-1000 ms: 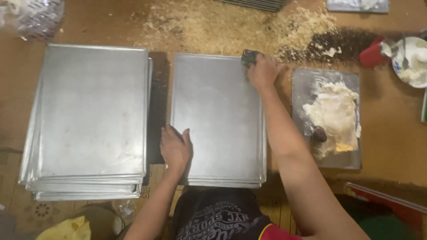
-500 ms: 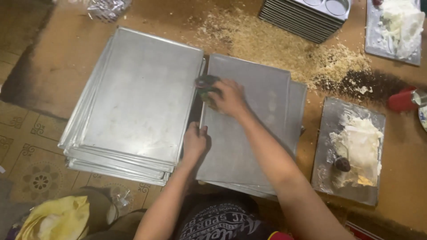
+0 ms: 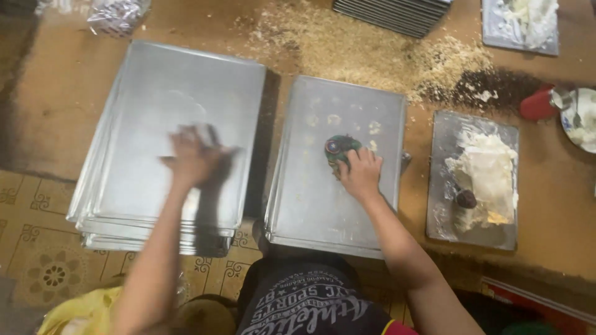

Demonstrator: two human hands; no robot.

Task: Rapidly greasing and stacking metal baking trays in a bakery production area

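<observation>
We see our right hand (image 3: pixel 361 175) resting on the single metal tray (image 3: pixel 338 164) in the middle of the brown counter (image 3: pixel 559 205). The fingers are closed around a dark green scrubbing pad (image 3: pixel 338 147), which lies on the tray surface at about 11 o'clock from the hand. Pale round smears mark the tray at 12 o'clock from the pad.

Our left hand (image 3: pixel 194 158) is blurred above the stack of metal trays (image 3: pixel 167 136), at 9 o'clock from the single tray. Something pale shows at its fingertips, but we cannot tell what it is, or whether the hand is holding it.

At 3 o'clock from the right hand lies a smaller flat tray (image 3: pixel 472 180) with a whitish lump (image 3: pixel 484 170) and a small dark round piece (image 3: pixel 465 198) on it. Light crumbs (image 3: pixel 372 46) cover the counter at 12 o'clock, with a dark patch beside them. A red cup (image 3: pixel 537 103) stands at 2 o'clock, and another pile of trays (image 3: pixel 394 13) sits at the top edge.
</observation>
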